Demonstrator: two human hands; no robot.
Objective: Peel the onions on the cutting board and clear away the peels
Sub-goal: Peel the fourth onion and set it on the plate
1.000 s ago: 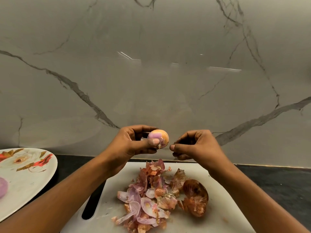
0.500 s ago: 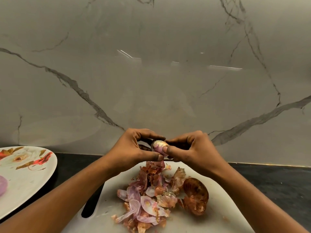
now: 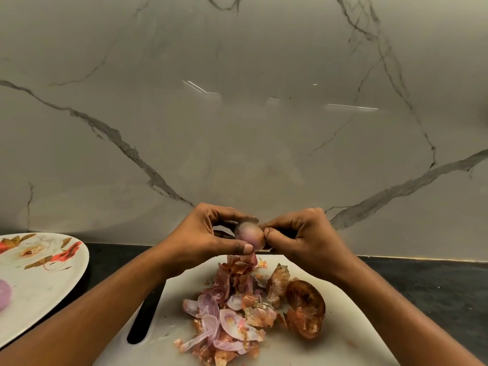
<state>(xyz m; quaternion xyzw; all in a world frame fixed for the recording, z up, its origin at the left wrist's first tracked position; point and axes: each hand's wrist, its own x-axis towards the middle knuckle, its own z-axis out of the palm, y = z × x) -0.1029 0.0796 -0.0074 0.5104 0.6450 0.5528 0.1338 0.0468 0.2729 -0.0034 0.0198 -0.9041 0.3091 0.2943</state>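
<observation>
Pale purple and partly skinned, the small onion (image 3: 249, 237) sits a little below the middle of the frame, held in the air above the far edge of the white cutting board (image 3: 343, 339). The left hand (image 3: 200, 239) grips it from the left, its fingers (image 3: 229, 213) curled over the top and the thumb pressed against the lower front. The right hand (image 3: 303, 239) meets it from the right, thumb and forefinger pinching the onion's right side, where a patch of orange-brown skin shows; whether they have hold of a loose flap of skin I cannot tell; the other fingers of that hand are curled in toward the palm.

Below the hands, in the lower middle of the frame, a heap of peels (image 3: 232, 313) lies on the board; papery brown scraps make up its far side, and curved purple-white layers lie nearer the bottom edge. Just right of the heap, touching its edge, a large brown cup-shaped skin (image 3: 306, 307) lies on its side. A dark handle slot (image 3: 142, 320) is cut in the board's left end; the left forearm hides its upper part.

At the left edge of the frame a white plate (image 3: 39, 286) with a red and gold flower pattern rests on the dark surface (image 3: 435, 286), apart from the board; a peeled purple onion half (image 3: 4, 298) lies on it, cut off by the frame edge. A grey-veined marble wall (image 3: 237, 128) fills the whole upper frame.
</observation>
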